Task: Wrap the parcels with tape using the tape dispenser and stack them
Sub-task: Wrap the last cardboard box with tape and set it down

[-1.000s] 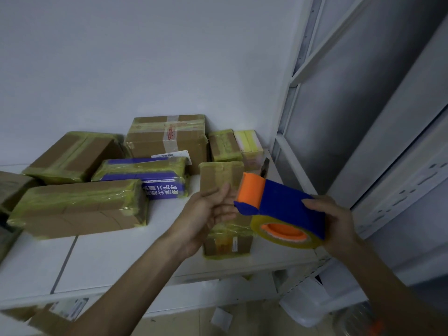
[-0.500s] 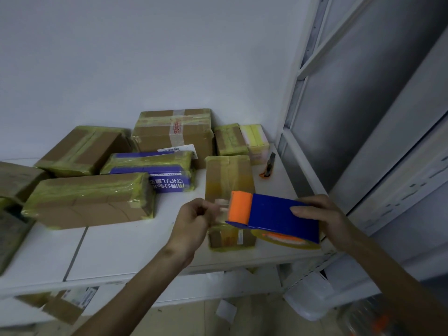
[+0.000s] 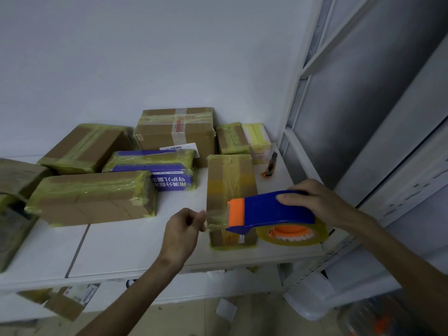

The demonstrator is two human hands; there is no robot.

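Pinches the tape end in the curled left hand; grips the tape dispenser in the right hand, curled over its top — both lowered just now, strip stretched before the parcel on the table; looks ready to stick.

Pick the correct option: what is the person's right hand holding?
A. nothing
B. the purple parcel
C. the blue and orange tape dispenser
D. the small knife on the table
C: the right hand grips the top of the tape dispenser above a parcel, the left hand pinches the tape end, and the small knife lies untouched on the table.
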